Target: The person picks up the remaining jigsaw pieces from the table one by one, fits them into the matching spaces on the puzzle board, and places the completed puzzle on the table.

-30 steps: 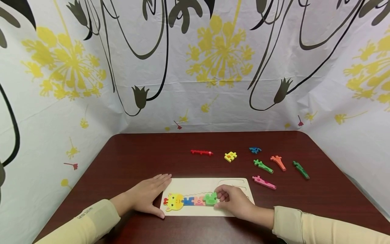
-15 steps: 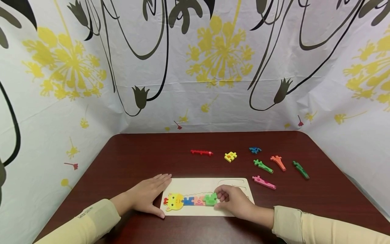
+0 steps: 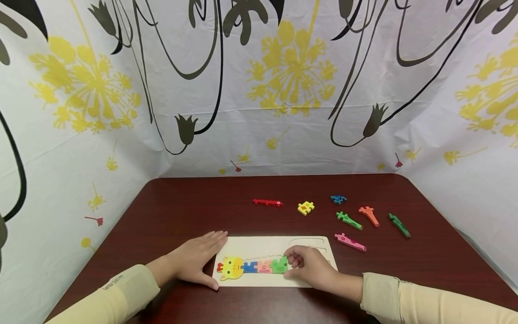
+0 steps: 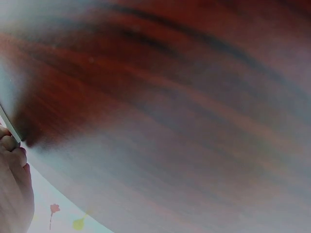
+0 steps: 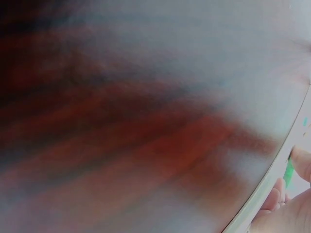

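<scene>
A pale wooden puzzle board lies flat on the table. Along it runs a giraffe's yellow head, then a blue piece, a pink piece and a green puzzle piece. My right hand pinches the right end of the green piece between thumb and curled fingers; green also shows between thumb and fingers of the right hand in the right wrist view. With fingers straight, my left hand rests at the board's left edge. Only part of the left hand appears in the left wrist view.
Behind the board lie a red piece, a yellow piece and a small blue piece. To the right are a light green piece, an orange piece, a dark green piece and a bright pink piece.
The green piece looks slightly lower and more level with its neighbours than a second ago. Both hands have hardly moved.
</scene>
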`<action>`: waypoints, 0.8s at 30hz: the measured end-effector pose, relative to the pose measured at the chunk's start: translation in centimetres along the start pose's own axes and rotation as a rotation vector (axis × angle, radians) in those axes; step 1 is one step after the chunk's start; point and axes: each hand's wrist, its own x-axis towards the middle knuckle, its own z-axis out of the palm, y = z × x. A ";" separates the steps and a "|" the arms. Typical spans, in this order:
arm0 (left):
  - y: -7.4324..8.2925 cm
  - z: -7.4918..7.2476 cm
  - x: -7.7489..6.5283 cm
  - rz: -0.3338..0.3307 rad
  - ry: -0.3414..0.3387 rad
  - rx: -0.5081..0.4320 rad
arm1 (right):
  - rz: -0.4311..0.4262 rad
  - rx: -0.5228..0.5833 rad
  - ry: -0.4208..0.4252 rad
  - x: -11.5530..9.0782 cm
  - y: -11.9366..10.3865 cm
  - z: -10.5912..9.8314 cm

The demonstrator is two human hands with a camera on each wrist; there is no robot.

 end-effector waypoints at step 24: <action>-0.1 0.1 0.0 0.018 0.021 0.008 | 0.047 -0.003 -0.028 0.0 -0.3 -0.2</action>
